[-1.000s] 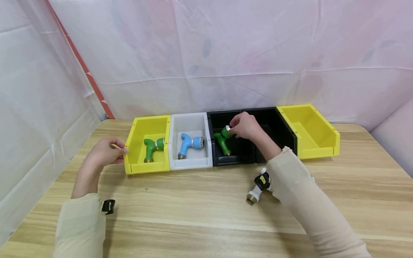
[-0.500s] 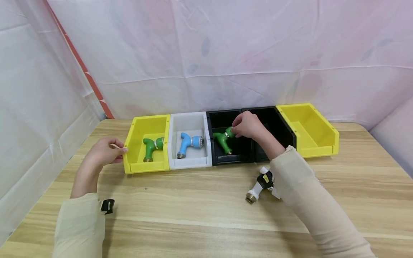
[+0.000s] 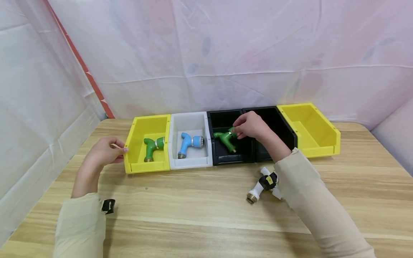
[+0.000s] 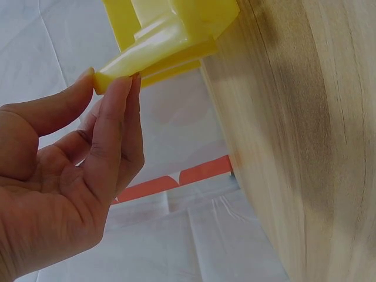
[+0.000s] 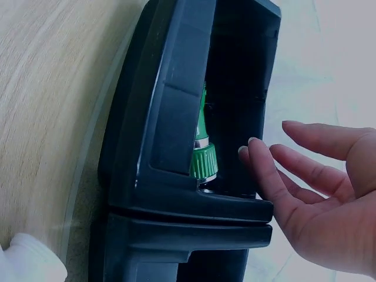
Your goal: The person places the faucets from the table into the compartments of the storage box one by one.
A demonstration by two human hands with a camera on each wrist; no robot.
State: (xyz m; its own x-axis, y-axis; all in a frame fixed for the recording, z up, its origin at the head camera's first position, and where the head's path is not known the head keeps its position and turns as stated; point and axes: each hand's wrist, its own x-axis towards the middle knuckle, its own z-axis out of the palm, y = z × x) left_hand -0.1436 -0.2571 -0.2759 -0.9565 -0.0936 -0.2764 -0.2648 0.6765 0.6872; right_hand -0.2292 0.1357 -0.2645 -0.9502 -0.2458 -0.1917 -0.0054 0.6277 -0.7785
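Left hand (image 3: pixel 106 152): the outer side wall of the left yellow bin (image 3: pixel 147 167) is pinched between thumb and fingers.
Right hand (image 3: pixel 251 125): held at the left black bin (image 3: pixel 233 158), thumb and fingers apart; contact with the green tap (image 3: pixel 227 139) cannot be told.
Green tap: laid inside this black bin.
Row of bins (image 3: pixel 191 163): lined along the table's (image 3: pixel 180 215) far edge.

A wood-grain table (image 3: pixel 180 211) supports five adjoining bins (image 3: pixel 233 159); two yellow, one white, two black. A white tap (image 3: pixel 267 182) lies nearby.
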